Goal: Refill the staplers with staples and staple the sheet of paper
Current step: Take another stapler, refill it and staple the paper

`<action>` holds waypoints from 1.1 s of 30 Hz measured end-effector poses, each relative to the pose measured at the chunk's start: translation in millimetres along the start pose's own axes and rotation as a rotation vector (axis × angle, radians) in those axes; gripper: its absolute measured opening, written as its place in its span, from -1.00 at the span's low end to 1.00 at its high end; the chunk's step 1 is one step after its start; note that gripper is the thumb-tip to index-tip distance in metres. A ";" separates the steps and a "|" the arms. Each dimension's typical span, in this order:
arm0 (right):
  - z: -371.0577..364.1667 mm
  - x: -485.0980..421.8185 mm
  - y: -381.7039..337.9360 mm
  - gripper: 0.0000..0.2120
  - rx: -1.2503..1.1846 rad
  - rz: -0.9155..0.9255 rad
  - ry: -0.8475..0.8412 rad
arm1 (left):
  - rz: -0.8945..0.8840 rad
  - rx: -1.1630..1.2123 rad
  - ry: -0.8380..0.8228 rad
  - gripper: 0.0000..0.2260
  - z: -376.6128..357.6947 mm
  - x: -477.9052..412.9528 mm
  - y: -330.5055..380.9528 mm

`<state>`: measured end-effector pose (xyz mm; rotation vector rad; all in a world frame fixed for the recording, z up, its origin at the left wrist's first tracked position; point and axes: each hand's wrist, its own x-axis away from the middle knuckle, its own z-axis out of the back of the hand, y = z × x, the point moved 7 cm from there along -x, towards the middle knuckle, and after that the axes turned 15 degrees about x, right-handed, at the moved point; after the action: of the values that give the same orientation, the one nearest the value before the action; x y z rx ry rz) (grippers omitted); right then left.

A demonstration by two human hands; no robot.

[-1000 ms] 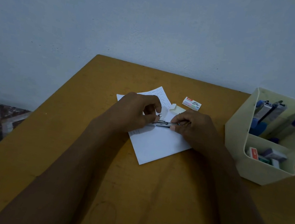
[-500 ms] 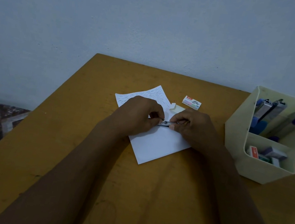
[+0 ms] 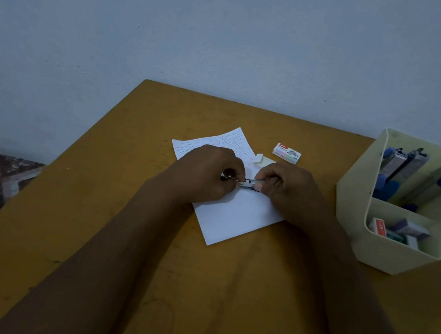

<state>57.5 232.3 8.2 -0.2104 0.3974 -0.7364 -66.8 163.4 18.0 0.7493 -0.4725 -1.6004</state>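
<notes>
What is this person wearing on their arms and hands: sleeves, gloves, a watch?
Nothing that shows. The left hand and right hand are bare, without gloves; no ring can be made out in the dim light. Both forearms are uncovered down to the frame's edge: no sleeve, watch or bracelet.

Dim, bluish, evenly lit view, soft throughout, with wide-angle bending at edges.

stapler (image 3: 250, 183) mostly covered by left hand (image 3: 207, 173) and right hand (image 3: 290, 190), writing on paper (image 3: 225, 141) too small to read
</notes>
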 end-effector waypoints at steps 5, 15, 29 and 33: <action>0.3 -0.6 5.6 -0.95 -0.064 -0.068 -0.006 | 0.092 -0.031 -0.009 -0.77 8.5 2.9 -9.2; 10.1 0.5 13.3 -0.87 -0.430 -0.161 0.095 | 0.132 -0.110 0.085 -0.88 24.0 5.4 -18.8; 26.9 3.0 15.1 -0.91 -0.602 -0.175 0.255 | 0.146 0.015 0.114 -0.73 28.0 5.2 -15.5; 24.7 3.1 14.1 -0.89 -0.589 -0.171 0.248 | 0.119 -0.003 0.104 -0.73 27.2 4.5 -12.9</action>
<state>78.6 241.6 25.2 -0.7178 0.8377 -0.8017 -95.2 158.1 27.5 0.7837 -0.4317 -1.4439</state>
